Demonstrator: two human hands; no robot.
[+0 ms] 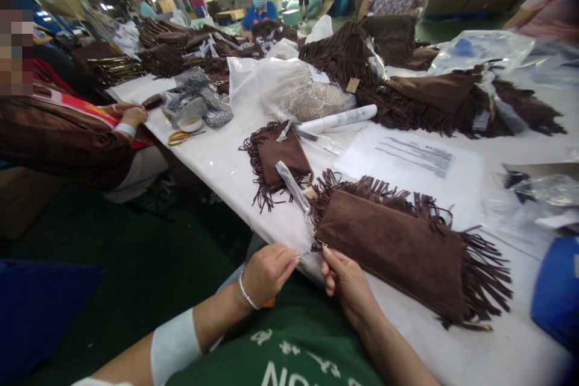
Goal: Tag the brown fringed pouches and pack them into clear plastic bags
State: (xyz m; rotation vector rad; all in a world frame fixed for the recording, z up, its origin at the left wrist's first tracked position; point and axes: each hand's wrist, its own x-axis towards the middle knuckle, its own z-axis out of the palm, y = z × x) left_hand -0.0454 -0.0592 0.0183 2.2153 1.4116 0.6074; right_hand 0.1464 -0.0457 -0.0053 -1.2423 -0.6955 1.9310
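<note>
A brown fringed pouch [393, 241] with a zipper along its near edge lies at the table's front edge. My right hand [347, 283] is closed at the pouch's left corner, with thumb and finger pinching the zipper end [322, 246]. Just left of it, my left hand [271, 271] pinches a thin pale strand [299, 256], whose kind is too small to make out. Beyond the hands rests a smaller brown fringed pouch [283, 157], with a plastic-wrapped strap [293, 187] lying between the two pouches.
Printed paper [402, 157] and a white roll [339, 119] lie behind the pouches. Yellow-handled scissors [181, 137] are near the left edge, by a clear bag of strings [307, 93]. Brown fringed bags [429, 96] cover the back. A co-worker's hands [131, 117] are at left.
</note>
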